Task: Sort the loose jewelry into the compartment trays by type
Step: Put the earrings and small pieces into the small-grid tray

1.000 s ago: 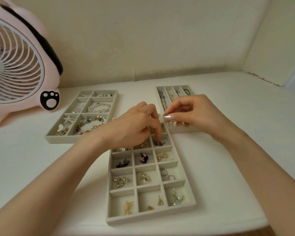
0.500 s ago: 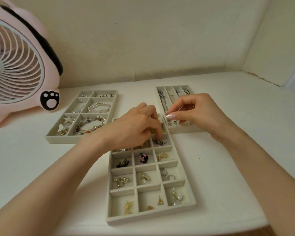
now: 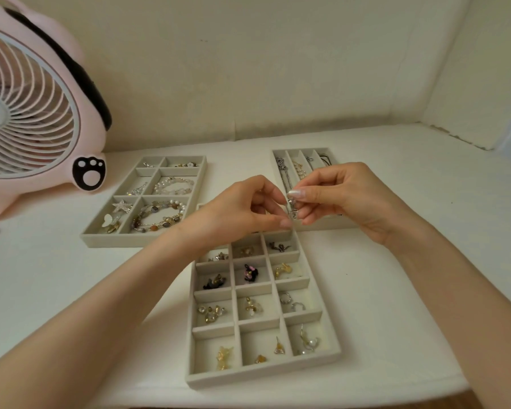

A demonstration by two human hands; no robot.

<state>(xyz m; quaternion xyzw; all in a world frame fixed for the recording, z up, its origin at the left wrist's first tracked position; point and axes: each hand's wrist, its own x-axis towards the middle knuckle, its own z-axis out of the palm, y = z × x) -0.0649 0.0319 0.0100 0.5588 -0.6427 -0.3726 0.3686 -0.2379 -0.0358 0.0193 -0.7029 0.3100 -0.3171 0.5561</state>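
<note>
Silver piece point(image 3: 291, 205) is small and its type is unclear. Both hands pinch it: right hand point(image 3: 340, 199) on the upper end, left hand point(image 3: 242, 212) on the lower, long axis near vertical. Earring tray point(image 3: 260, 371) sits directly below the grip, necklace tray point(image 3: 301, 150) just behind it. White tabletop point(image 3: 71, 290), cream walls, pink fan point(image 3: 42, 113) far left.

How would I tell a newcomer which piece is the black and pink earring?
Find the nearest tray, the one with three columns of small squares. Count three rows up from its near edge, middle column: the black and pink earring lies there. Its left neighbour is black without pink, its right neighbour gold.
</note>
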